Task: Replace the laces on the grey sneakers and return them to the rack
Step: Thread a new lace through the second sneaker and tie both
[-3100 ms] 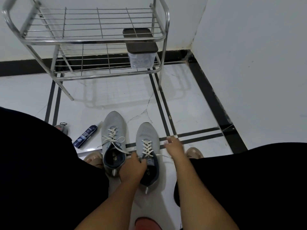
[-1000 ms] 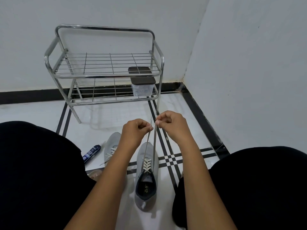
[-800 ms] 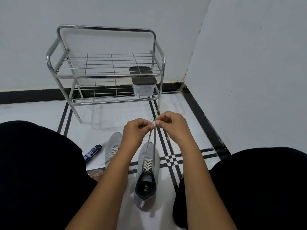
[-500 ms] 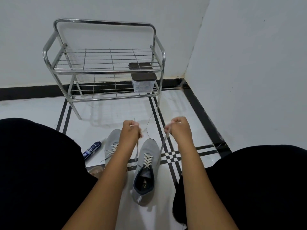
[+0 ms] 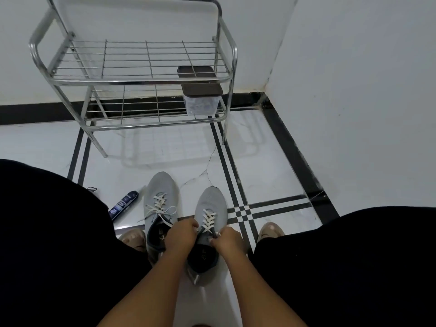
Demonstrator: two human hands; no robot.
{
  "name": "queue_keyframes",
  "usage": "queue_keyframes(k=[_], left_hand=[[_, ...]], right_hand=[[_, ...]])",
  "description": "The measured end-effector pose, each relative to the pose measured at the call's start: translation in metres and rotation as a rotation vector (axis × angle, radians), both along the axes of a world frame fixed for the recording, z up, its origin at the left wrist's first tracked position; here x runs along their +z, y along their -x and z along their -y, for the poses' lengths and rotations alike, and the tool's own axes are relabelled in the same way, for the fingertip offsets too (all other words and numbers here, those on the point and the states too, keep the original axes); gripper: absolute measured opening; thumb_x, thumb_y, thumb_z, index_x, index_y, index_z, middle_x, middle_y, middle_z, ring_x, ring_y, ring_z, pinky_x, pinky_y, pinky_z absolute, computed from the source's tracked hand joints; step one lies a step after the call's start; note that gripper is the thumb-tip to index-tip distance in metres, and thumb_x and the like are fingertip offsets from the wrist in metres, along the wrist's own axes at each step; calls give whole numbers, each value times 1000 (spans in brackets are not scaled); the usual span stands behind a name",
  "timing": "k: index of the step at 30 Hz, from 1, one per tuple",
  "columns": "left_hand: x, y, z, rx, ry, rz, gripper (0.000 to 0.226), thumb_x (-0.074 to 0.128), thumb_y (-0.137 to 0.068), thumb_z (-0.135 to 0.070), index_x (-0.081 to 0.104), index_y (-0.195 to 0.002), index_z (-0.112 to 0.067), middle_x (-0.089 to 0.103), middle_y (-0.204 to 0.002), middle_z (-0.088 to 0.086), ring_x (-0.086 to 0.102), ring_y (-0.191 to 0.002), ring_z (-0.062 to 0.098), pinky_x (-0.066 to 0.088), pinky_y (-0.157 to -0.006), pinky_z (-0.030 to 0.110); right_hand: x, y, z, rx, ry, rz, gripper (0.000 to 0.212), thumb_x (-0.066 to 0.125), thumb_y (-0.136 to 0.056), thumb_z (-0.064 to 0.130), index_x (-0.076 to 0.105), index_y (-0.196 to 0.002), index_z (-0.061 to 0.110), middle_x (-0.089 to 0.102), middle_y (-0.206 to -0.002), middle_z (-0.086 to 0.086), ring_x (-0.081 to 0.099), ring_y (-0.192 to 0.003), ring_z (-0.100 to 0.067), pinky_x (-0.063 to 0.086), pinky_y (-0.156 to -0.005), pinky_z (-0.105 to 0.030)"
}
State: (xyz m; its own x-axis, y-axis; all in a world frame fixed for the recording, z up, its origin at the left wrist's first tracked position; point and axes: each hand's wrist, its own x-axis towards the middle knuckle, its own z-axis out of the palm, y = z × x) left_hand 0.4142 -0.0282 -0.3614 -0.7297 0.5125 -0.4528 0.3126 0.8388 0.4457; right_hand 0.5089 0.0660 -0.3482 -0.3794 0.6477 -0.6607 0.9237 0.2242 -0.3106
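Two grey sneakers stand side by side on the white floor between my knees. The left sneaker [image 5: 160, 199] has its white lace tied in a loose bow. The right sneaker [image 5: 211, 204] is laced in white up to its top eyelets. My left hand [image 5: 180, 237] and my right hand [image 5: 226, 239] sit at the collar of the right sneaker, each pinching an end of its lace [image 5: 208, 220]. The lace ends themselves are hidden under my fingers. The chrome wire rack [image 5: 141, 76] stands against the far wall.
A clear box with a dark lid [image 5: 200, 95] sits on the rack's lower shelf at the right. A dark blue tube [image 5: 123, 205] lies on the floor left of the sneakers. My knees in black flank the shoes. A white wall closes off the right side.
My hands have come down from chest height, where they held the lace ends pulled up taut, to the right sneaker's collar. The view has tilted downward.
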Motion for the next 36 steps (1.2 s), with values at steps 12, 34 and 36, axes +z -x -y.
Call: queue_keyframes(k=[12,34,36], left_hand=[[-24,-5,-9,20,37,-46,18,47,-94,-25,57,-107,-17,63,-108,11,59,-100,31,44,-77,35],[61,36,-43,412,-640,327,11,56,-95,-13,66,-93,-11,67,-83,2,63,-76,15,54,-88,39],[86,37,-44,345,-742,305,7,64,-91,-14,69,-94,-11,70,-81,-1,66,-73,9,54,-83,33]], right_hand=[[-14,7,-2,7,-31,30,23,61,-91,28,66,-109,17,64,-114,-8,62,-104,-27,45,-71,-27],[79,48,-42,-365,114,-731,18,50,-94,11,67,-91,16,67,-85,1,61,-84,-15,53,-78,-29],[103,47,-47,-326,102,-829,12,58,-91,13,67,-89,20,71,-81,5,64,-81,-8,48,-71,-19]])
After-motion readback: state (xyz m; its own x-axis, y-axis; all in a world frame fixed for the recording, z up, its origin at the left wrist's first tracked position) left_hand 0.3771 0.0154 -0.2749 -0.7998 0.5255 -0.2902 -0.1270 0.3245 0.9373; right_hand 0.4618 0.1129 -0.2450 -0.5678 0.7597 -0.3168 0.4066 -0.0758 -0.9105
